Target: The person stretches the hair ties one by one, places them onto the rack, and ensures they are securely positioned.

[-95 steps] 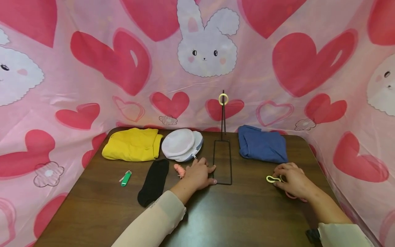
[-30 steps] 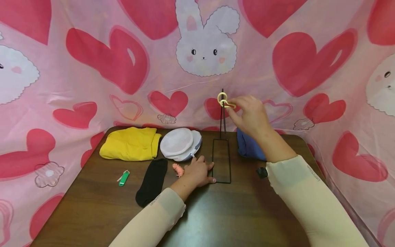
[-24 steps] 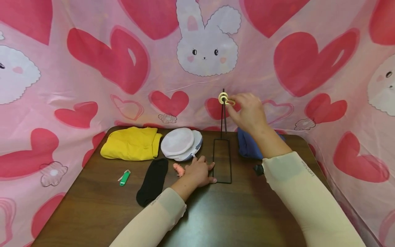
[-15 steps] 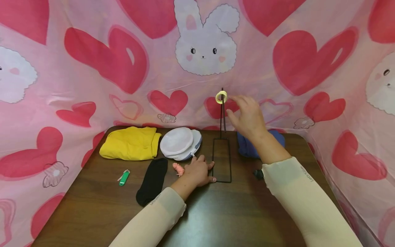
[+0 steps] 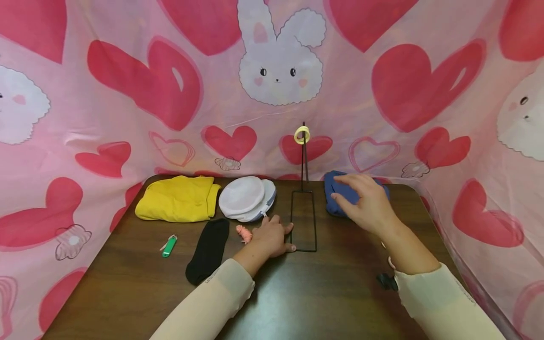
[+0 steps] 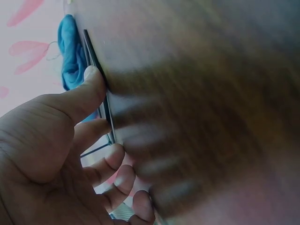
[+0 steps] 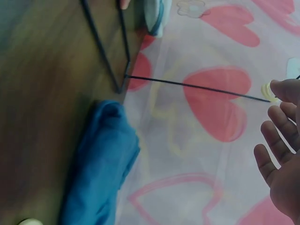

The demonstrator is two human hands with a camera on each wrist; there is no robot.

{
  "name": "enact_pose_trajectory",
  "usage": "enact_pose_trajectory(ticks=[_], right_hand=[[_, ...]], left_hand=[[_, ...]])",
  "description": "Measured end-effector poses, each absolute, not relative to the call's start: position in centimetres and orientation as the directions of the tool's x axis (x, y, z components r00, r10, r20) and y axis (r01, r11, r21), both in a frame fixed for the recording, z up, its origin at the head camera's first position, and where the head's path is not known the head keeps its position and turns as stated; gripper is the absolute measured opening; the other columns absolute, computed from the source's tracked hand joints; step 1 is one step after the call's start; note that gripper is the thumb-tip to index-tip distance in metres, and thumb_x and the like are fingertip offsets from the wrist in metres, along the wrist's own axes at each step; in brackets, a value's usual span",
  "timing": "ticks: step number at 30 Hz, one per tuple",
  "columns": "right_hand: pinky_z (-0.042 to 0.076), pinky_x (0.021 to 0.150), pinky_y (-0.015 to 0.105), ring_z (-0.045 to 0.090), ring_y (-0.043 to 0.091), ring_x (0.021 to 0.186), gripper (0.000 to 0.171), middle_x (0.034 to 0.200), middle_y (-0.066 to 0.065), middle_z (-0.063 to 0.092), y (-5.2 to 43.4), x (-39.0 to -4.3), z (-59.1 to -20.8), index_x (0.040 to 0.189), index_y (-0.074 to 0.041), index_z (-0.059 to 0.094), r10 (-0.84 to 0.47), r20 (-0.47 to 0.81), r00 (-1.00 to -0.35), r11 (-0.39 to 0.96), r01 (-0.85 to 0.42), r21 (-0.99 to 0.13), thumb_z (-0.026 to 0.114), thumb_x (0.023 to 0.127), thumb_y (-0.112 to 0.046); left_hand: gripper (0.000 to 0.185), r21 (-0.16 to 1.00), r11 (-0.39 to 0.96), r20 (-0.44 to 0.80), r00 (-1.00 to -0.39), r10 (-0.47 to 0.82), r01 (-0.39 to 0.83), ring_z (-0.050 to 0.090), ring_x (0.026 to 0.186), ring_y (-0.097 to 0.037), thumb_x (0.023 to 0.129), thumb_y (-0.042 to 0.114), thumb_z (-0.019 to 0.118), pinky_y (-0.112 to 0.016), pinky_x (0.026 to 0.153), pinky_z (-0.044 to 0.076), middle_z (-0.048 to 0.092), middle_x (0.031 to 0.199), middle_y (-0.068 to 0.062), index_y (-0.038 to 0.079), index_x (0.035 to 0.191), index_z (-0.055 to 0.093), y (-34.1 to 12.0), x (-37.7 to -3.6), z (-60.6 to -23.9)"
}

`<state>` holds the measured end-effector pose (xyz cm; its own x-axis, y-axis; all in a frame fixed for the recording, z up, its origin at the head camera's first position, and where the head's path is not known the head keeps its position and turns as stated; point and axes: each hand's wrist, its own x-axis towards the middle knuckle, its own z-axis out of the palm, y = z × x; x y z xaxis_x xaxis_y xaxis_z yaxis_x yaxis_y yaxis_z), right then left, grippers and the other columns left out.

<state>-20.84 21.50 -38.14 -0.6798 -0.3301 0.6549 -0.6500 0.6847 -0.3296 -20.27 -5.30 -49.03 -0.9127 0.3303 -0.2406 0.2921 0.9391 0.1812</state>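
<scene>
A black wire stand (image 5: 304,160) rises from a rectangular base (image 5: 314,222) at the table's middle. Yellow rings (image 5: 302,135) hang at the top of its pole. My left hand (image 5: 280,236) lies on the table with its fingertips against the base's left wire. In the left wrist view the thumb of that hand (image 6: 93,108) touches the wire (image 6: 108,117). My right hand (image 5: 361,198) hovers with spread fingers and nothing in it over the folded blue cloth (image 5: 335,193). The right wrist view shows this hand's bare palm (image 7: 276,154), the blue cloth (image 7: 101,164) and a yellow ring (image 7: 267,90).
On the brown table (image 5: 297,302) lie a folded yellow cloth (image 5: 178,205), a round white pouch (image 5: 246,198), a black sock (image 5: 209,250), a green clip (image 5: 169,246) and a small pink object (image 5: 244,233). Pink heart-print fabric (image 5: 127,94) walls in the back and sides.
My right hand carried a yellow clip from the table up to the stand's top, let it go there, and has come down empty over the blue cloth. My left hand stayed put.
</scene>
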Motion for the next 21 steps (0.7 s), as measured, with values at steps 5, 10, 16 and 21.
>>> enact_pose_trajectory(ticks=[5,10,16,21], right_hand=[[0.049,0.097,0.044,0.065,0.03,0.112,0.043,0.115,0.008,0.075,23.5,-19.1,-39.9,0.118,-0.006,0.076,-0.327,0.646,-0.69,0.706,-0.632,-0.318,0.089,0.078,-0.012],[0.037,0.102,0.011,0.066,0.027,0.11,0.045,0.113,0.006,0.074,25.9,-18.1,-41.9,0.118,-0.008,0.076,-0.335,0.627,-0.704,0.72,-0.62,-0.311,0.09,0.076,-0.012],[0.042,0.097,0.017,0.065,0.026,0.109,0.046,0.115,0.007,0.073,29.3,-17.4,-44.0,0.119,-0.01,0.075,-0.339,0.528,-0.779,0.773,-0.551,-0.316,0.091,0.076,-0.013],[0.048,0.09,0.056,0.062,0.038,0.111,0.05,0.117,0.017,0.072,32.0,-16.6,-45.8,0.121,-0.005,0.073,-0.351,0.378,-0.857,0.809,-0.481,-0.337,0.091,0.077,-0.019]], left_hand=[[0.077,0.176,0.941,-0.246,-0.912,0.328,0.29,0.046,0.128,-0.035,0.085,0.066,0.075,-0.065,0.092,0.048,0.05,0.143,-0.009,0.04,0.153,0.051,-5.2,-20.3,-49.0],[0.075,0.198,0.935,-0.253,-0.906,0.34,0.296,0.042,0.135,-0.037,0.086,0.064,0.074,-0.067,0.094,0.047,0.047,0.149,-0.01,0.039,0.153,0.052,-5.3,-20.2,-48.9],[0.074,0.209,0.929,-0.251,-0.902,0.352,0.305,0.04,0.138,-0.039,0.087,0.063,0.074,-0.068,0.096,0.046,0.046,0.151,-0.01,0.038,0.153,0.052,-5.5,-20.2,-48.8],[0.074,0.214,0.926,-0.241,-0.902,0.358,0.311,0.041,0.136,-0.039,0.087,0.063,0.074,-0.067,0.095,0.047,0.047,0.15,-0.011,0.037,0.153,0.053,-5.5,-20.1,-48.6]])
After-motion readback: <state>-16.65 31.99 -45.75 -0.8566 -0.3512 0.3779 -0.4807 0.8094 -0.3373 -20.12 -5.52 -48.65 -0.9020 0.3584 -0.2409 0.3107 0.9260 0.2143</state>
